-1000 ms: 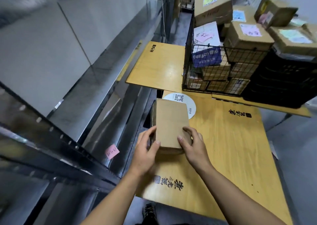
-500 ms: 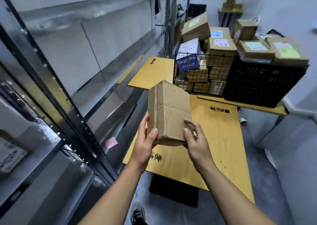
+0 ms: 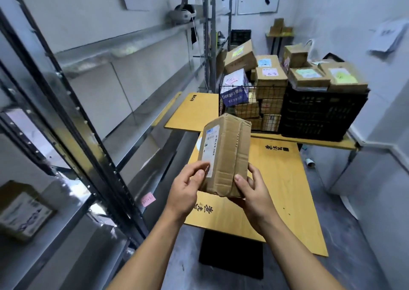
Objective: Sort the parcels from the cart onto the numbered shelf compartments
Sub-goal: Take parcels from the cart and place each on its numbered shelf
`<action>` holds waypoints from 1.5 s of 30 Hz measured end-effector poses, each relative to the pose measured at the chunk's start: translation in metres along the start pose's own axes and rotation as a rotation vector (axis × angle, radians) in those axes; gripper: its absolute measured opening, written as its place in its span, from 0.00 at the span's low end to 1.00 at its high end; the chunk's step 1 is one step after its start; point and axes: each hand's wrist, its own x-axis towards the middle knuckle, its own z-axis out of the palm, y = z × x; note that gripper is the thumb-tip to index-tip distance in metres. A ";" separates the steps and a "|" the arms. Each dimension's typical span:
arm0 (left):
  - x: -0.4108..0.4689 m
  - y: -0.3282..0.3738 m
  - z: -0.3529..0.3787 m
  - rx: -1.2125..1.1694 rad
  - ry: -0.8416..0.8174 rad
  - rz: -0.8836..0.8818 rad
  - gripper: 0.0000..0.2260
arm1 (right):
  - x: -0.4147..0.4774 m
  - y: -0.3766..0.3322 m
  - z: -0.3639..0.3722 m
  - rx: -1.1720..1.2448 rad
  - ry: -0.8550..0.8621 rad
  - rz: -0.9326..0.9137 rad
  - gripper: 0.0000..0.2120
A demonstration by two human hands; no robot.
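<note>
Metal shelf [image 3: 124,46] at left, pink note [image 3: 148,199] on its edge | left hand [image 3: 186,188] pinches the box [image 3: 228,157] at a lower corner, thumb by the white label [image 3: 211,148] | box held upright over the wooden table [image 3: 276,179] | right hand [image 3: 252,192] grips the other corner | best: read label, match compartment, both grips firm | basket [image 3: 241,88] of parcels [image 3: 271,77] behind.

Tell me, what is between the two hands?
In the head view, a cardboard parcel sits between the left hand and the right hand; both grip its lower end.
</note>
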 end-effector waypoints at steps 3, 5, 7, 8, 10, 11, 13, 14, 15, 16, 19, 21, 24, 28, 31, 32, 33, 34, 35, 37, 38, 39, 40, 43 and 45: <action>0.005 -0.006 -0.017 0.119 0.022 -0.007 0.15 | -0.002 0.003 0.006 0.064 -0.017 0.036 0.17; 0.003 -0.008 -0.025 0.211 0.054 0.003 0.19 | -0.003 0.003 0.009 0.102 -0.020 0.037 0.17; 0.000 -0.009 -0.033 0.196 0.064 -0.045 0.24 | -0.003 0.004 0.008 0.121 -0.024 0.046 0.17; -0.001 -0.010 -0.036 0.165 0.047 -0.069 0.26 | -0.003 0.004 0.007 0.125 -0.035 0.050 0.17; -0.006 -0.009 -0.038 0.118 0.009 -0.096 0.28 | -0.004 0.004 0.006 0.117 -0.055 0.045 0.17; -0.009 -0.009 -0.039 0.113 0.009 -0.095 0.28 | -0.005 0.004 0.007 0.091 -0.055 0.022 0.18; -0.015 -0.006 -0.039 0.137 0.041 -0.074 0.27 | -0.005 0.004 0.008 -0.033 -0.026 -0.073 0.21; -0.017 -0.005 -0.039 0.155 0.060 -0.065 0.26 | -0.004 0.004 0.007 -0.114 -0.007 -0.126 0.21; -0.019 -0.003 -0.040 0.175 0.076 -0.056 0.26 | -0.003 0.004 0.006 -0.198 0.002 -0.172 0.22; -0.021 -0.002 -0.040 0.201 0.089 -0.050 0.26 | -0.001 0.003 0.004 -0.271 -0.003 -0.206 0.21; -0.028 0.003 -0.039 0.255 0.108 -0.036 0.27 | 0.000 0.001 -0.001 -0.351 -0.042 -0.192 0.16; -0.032 0.004 -0.037 0.292 0.133 -0.024 0.27 | 0.000 -0.001 -0.004 -0.342 -0.098 -0.139 0.17; -0.042 0.002 -0.036 0.364 0.177 -0.015 0.27 | 0.000 0.003 -0.007 -0.356 -0.203 -0.083 0.24; -0.061 0.000 -0.038 0.451 0.240 -0.025 0.27 | 0.001 0.012 0.002 -0.356 -0.236 -0.037 0.28; -0.080 -0.002 -0.046 0.533 0.315 -0.048 0.28 | 0.000 0.020 0.016 -0.333 -0.312 -0.012 0.28; -0.086 -0.002 -0.050 0.568 0.337 -0.060 0.28 | -0.001 0.023 0.022 -0.331 -0.337 -0.006 0.28; -0.093 0.000 -0.053 0.601 0.362 -0.072 0.28 | -0.003 0.024 0.028 -0.327 -0.362 -0.001 0.28; -0.099 0.002 -0.057 0.629 0.389 -0.082 0.28 | -0.005 0.025 0.034 -0.316 -0.389 0.004 0.28; -0.105 0.005 -0.060 0.650 0.415 -0.088 0.28 | -0.008 0.027 0.041 -0.302 -0.416 0.005 0.28; -0.117 0.011 -0.067 0.680 0.460 -0.099 0.28 | -0.015 0.030 0.055 -0.296 -0.471 -0.011 0.28; -0.125 0.014 -0.071 0.691 0.481 -0.110 0.28 | -0.020 0.033 0.062 -0.298 -0.491 -0.022 0.28; -0.132 0.017 -0.076 0.701 0.504 -0.123 0.28 | -0.025 0.036 0.070 -0.294 -0.505 -0.032 0.28; -0.139 0.020 -0.082 0.707 0.528 -0.135 0.28 | -0.031 0.038 0.077 -0.289 -0.518 -0.039 0.28; -0.165 0.030 -0.099 0.729 0.596 -0.150 0.27 | -0.046 0.047 0.100 -0.276 -0.580 -0.048 0.28; -0.189 0.040 -0.113 0.761 0.657 -0.144 0.25 | -0.059 0.053 0.118 -0.282 -0.639 -0.063 0.28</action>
